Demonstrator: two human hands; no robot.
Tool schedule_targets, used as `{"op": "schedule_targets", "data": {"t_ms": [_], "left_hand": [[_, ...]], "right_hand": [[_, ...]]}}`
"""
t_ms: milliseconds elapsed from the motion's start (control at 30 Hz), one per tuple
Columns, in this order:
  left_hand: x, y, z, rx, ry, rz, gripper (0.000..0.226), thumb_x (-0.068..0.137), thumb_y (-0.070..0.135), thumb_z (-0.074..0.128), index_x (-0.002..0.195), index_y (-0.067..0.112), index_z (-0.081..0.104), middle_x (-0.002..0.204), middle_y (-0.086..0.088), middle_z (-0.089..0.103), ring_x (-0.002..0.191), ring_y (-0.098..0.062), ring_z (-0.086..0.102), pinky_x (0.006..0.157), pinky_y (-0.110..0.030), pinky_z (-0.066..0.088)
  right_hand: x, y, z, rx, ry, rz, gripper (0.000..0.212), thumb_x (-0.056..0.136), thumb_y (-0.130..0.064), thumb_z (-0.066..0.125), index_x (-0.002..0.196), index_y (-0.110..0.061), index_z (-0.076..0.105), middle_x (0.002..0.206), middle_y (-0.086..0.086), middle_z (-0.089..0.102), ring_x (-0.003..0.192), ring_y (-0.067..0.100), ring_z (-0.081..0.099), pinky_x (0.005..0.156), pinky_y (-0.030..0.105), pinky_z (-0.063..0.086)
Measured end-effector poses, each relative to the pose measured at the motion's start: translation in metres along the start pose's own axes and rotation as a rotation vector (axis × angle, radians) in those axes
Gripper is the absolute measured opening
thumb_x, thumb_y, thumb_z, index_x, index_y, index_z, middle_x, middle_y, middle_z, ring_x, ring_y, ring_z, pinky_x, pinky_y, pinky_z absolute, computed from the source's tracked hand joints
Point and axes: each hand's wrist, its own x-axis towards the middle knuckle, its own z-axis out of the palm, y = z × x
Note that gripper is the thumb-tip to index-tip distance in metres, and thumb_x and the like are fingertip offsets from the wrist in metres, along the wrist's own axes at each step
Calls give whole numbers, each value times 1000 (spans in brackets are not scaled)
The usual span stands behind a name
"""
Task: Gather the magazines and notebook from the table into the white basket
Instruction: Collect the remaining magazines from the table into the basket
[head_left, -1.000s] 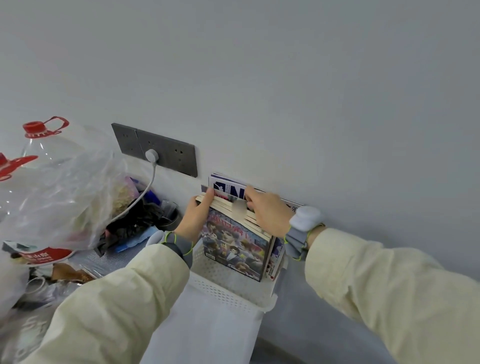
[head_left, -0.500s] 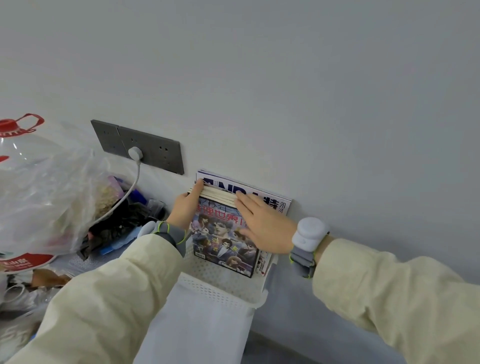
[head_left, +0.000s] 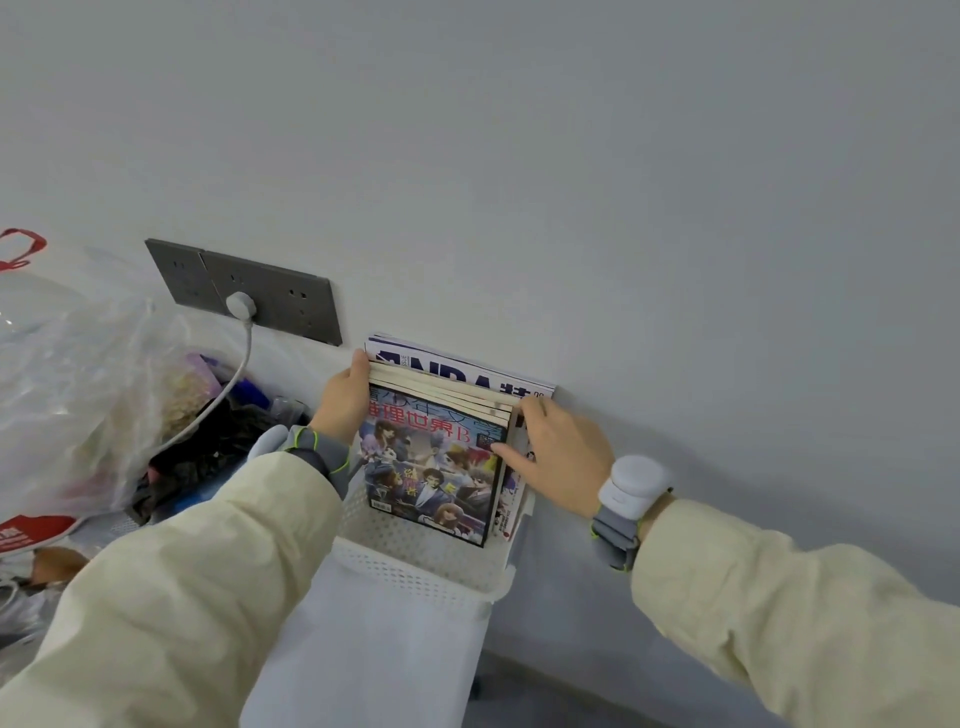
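Note:
A stack of magazines (head_left: 434, 467) stands upright in the far end of the white perforated basket (head_left: 415, 566), leaning towards the wall. The front one has a colourful cartoon cover; a taller white magazine with large blue letters (head_left: 467, 371) stands at the back. My left hand (head_left: 340, 400) grips the stack's upper left corner. My right hand (head_left: 561, 457) holds the stack's right edge, thumb on the front cover and fingers at the top corner. Whether a notebook is among them I cannot tell.
A grey socket panel (head_left: 244, 288) on the wall carries a white plug and cable (head_left: 240, 306). To the left lies a clear plastic bag (head_left: 67, 395) over bottles with red caps and dark clutter (head_left: 208, 447). A grey wall rises directly behind the basket.
The stack has sunk lower into the basket and stands straighter. My right hand slid from the top of the stack, across the cover, to its right edge. The view has shifted slightly left.

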Motion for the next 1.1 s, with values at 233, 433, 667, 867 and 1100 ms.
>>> {"op": "schedule_targets", "data": {"t_ms": [233, 433, 667, 867, 1100], "left_hand": [[2, 0, -2, 67, 52, 19, 51, 99, 44, 20, 76, 10, 51, 92, -16, 58, 81, -28, 58, 88, -39, 47], [1, 1, 0, 65, 30, -23, 52, 98, 48, 21, 74, 12, 49, 91, -15, 59, 87, -30, 57, 88, -36, 47], [0, 0, -3, -78, -15, -7, 41, 99, 45, 27, 79, 20, 53, 84, -6, 63, 76, -16, 61, 73, -30, 48], [-7, -1, 4, 11, 1, 153, 56, 96, 53, 27, 119, 9, 52, 115, -15, 61, 109, -30, 58, 99, -47, 44], [-3, 12, 5, 229, 14, 121, 65, 96, 54, 17, 124, 5, 50, 120, -16, 57, 110, -31, 54, 98, -38, 40]], "right_hand": [[15, -30, 23, 328, -110, 198, 47, 92, -33, 56, 123, -3, 36, 103, 14, 65, 84, 28, 64, 67, 35, 54], [12, -19, 17, 243, -150, 209, 40, 94, -44, 46, 103, -5, 51, 91, 11, 66, 79, 29, 64, 65, 36, 53], [5, 23, 8, 221, -285, 346, 60, 90, -56, 45, 50, -14, 32, 48, 1, 32, 45, 17, 34, 46, 28, 23], [11, 2, 16, 331, -225, 275, 35, 86, -34, 56, 107, -7, 61, 100, 11, 69, 89, 26, 65, 73, 30, 53], [9, 8, 20, 307, -229, 317, 28, 86, -20, 54, 108, -4, 55, 104, 15, 63, 93, 31, 62, 67, 26, 42]]}}
